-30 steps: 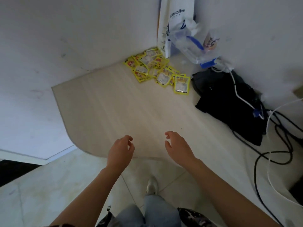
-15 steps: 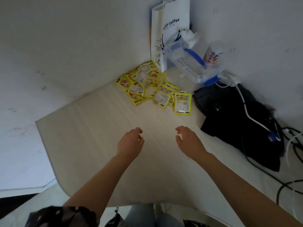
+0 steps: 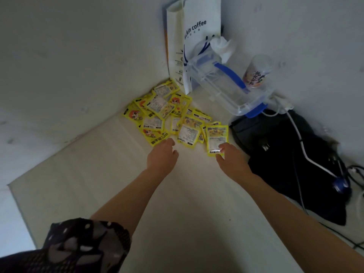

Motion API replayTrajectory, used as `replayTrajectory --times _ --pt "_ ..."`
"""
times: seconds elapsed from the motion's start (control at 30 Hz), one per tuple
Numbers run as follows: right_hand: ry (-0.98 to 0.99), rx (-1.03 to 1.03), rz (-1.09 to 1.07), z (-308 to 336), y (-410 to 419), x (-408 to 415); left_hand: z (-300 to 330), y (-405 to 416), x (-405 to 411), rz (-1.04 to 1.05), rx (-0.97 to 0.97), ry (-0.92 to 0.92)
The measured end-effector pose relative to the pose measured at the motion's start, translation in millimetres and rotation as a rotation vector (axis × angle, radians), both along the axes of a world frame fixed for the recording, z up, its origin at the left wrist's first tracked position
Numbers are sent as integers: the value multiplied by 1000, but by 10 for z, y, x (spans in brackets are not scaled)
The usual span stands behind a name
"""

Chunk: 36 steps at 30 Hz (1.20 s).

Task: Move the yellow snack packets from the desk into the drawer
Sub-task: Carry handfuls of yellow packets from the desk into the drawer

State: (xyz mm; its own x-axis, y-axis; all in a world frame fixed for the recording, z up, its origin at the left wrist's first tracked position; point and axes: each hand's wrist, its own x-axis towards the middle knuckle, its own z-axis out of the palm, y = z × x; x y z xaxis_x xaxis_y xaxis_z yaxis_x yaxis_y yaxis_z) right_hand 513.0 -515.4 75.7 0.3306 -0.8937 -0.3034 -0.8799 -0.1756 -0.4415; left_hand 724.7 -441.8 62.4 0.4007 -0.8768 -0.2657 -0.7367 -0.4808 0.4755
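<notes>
At the near left my patterned dark sleeve covers the upper part of my left arm, which stretches out over the pale wooden bench. My left hand hovers low at the near edge of the heap, its fingers loosely curled and holding nothing, the fingertips just beside the nearest packet; whether they touch it I cannot tell.

The yellow snack packets lie in an overlapping pile on the bench, pushed into the far corner where the two white walls meet (some show a cartoon face, others a printed label). The drawer is not in view.

Further right, one packet lies at the right end of the pile, a little apart from the rest. My right hand is at its near edge with the fingers reaching onto it; I cannot tell whether they pinch it or only rest there.

Behind the pile a white coffee bag stands upright against the far wall. To its right a clear plastic box with blue clips leans tilted, and a printed cup stands by the right wall. Nearer, a black bag lies slumped on the bench with a white cable running across it, and dark cables at the right edge.
</notes>
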Motion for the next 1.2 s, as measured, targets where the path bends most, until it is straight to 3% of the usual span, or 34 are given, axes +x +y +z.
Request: replayTrajectory --times 0.43,0.77,1.2 --pt "127 78 -198 -301 -710 200 -251 -888 -103 137 14 2" --pt "164 23 -247 -370 -657 296 -360 -885 -219 175 47 -27" --pt "111 101 -162 -348 -352 267 -320 -485 -138 153 31 101"
